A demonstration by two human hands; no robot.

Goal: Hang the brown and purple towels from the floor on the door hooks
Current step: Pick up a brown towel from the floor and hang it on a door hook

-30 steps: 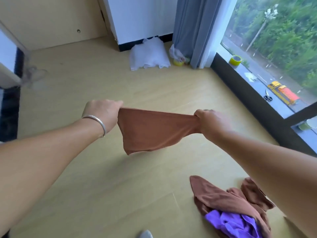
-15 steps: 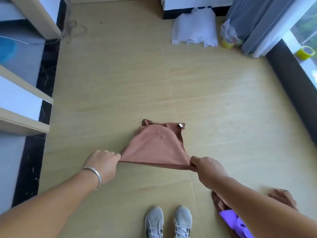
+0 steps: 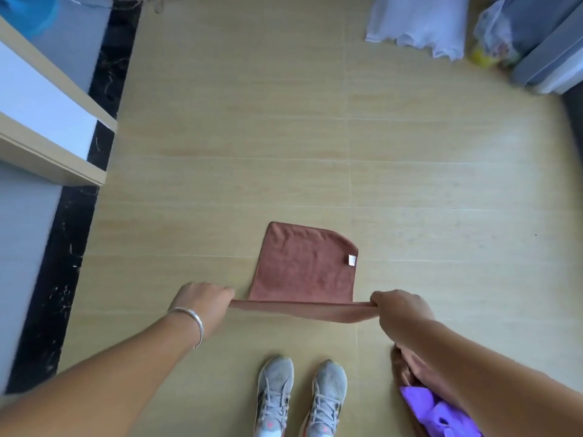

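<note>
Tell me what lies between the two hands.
In the head view, the stretched top edge of the brown towel spans the gap from the left hand to the right hand; each grips one end, nothing else between.

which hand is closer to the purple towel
Right. The right hand grips the brown towel just above the purple towel; the left hand holds the opposite end, farther off.
</note>
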